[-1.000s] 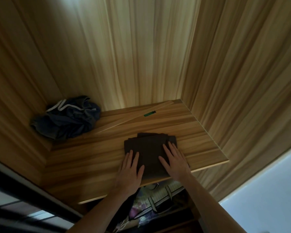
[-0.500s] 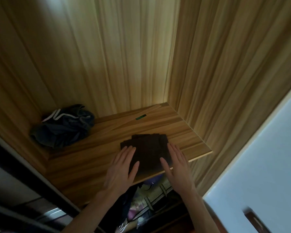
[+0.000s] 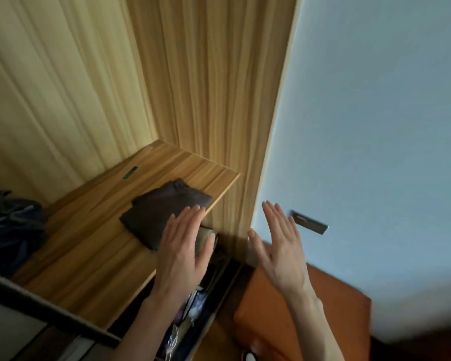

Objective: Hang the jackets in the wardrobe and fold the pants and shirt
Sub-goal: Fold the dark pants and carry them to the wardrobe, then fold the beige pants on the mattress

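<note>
A folded dark garment (image 3: 164,213) lies near the front edge of the wooden wardrobe shelf (image 3: 89,246). The left hand (image 3: 182,246) and right hand (image 3: 281,243) hover flat-fingered, holding nothing. A crumpled navy garment (image 3: 11,230) sits far left.

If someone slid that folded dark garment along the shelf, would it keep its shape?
Probably for a short push: the folded dark garment lies flat in neat layers on the smooth wooden shelf. Being soft cloth, it would likely sag or unfold if lifted by one edge. It looks light.

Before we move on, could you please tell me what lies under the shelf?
Under the shelf lies an open compartment with pale, mixed items, too dim to identify. The left hand and the shelf itself hide most of it.
</note>
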Motion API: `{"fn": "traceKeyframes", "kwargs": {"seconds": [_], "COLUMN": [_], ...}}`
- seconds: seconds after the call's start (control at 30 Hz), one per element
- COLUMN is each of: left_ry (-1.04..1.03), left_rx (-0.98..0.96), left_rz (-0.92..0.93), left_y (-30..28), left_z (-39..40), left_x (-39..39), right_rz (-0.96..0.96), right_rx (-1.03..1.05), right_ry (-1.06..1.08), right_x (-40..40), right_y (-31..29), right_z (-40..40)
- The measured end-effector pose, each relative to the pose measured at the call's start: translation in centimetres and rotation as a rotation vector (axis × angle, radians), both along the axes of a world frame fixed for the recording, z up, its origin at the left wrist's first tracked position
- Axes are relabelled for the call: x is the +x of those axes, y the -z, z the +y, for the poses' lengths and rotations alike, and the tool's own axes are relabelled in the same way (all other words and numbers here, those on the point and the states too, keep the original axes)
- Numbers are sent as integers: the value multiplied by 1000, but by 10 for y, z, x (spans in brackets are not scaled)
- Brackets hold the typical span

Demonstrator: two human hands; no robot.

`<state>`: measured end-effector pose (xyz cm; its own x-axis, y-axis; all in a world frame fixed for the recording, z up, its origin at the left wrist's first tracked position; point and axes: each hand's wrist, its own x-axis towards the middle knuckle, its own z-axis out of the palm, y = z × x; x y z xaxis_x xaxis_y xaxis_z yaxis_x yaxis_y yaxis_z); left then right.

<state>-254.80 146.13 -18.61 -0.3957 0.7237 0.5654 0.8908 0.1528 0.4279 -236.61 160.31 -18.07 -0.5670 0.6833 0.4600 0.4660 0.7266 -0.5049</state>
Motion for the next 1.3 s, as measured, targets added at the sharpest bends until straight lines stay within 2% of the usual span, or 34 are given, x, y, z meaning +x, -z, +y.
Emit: {"fn": "traceKeyframes", "kwargs": {"seconds": [0.2, 0.4, 0.67, 1.03, 1.3], "left_ry": [262, 507, 811, 1226, 1506], "left_rx": [37, 83, -17, -23, -70], "left_rz": [34, 18, 21, -16, -46], "left_y": [-7, -2, -1, -1, 6], "left_z": [16, 32, 16, -107, -216], "left_x": [61, 149, 305, 535, 684], "right_rz": [-133, -150, -162, -96, -77], "right_rx": [58, 46, 3, -56, -47], "right_ry": [335, 653, 1016, 1400, 1655], "right_x": [103, 204, 353, 542, 647], "right_y": [-9, -16, -16, -4, -2], "right_z": [-39, -87, -187, -393, -536]}}
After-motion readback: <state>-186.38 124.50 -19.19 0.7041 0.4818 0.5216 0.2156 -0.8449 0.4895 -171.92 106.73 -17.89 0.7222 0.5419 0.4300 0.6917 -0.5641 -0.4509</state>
